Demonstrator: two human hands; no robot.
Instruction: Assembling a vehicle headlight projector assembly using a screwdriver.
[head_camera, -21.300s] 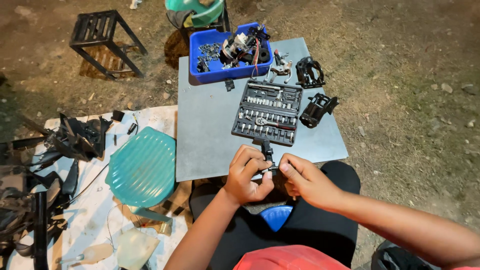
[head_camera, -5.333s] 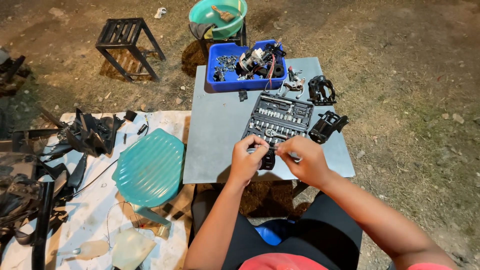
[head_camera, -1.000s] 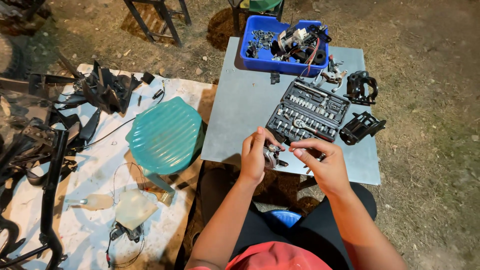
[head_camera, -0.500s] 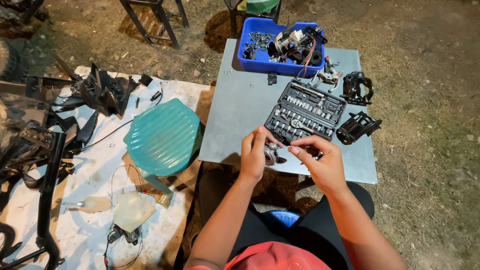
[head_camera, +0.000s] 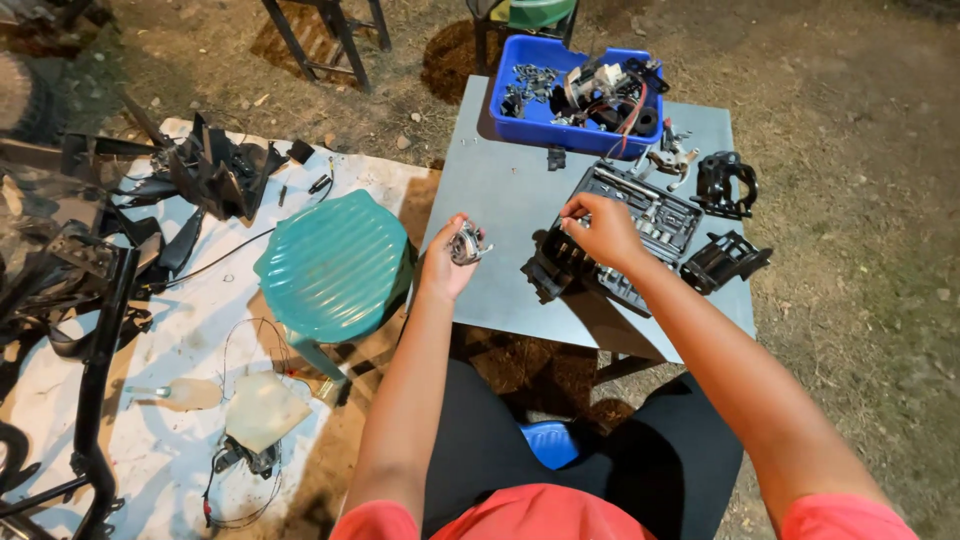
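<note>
Head view: our left hand (head_camera: 445, 262) grips a small metal part (head_camera: 466, 243); our right hand (head_camera: 600, 228) pinches into the socket set (head_camera: 640, 222) mid-table (head_camera: 500, 190), picking a bit.

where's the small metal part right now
In the head view the small metal part sits in the left hand, raised over the grey table's left edge, between the green stool and the socket set case.

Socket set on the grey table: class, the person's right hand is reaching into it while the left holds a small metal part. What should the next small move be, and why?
Probably pinching one piece out of the open socket set. The right hand already has its fingertips down in the case, while the left hand holds the small metal part raised beside it, seemingly waiting for a tool. Which piece the fingers touch cannot be told.
</note>
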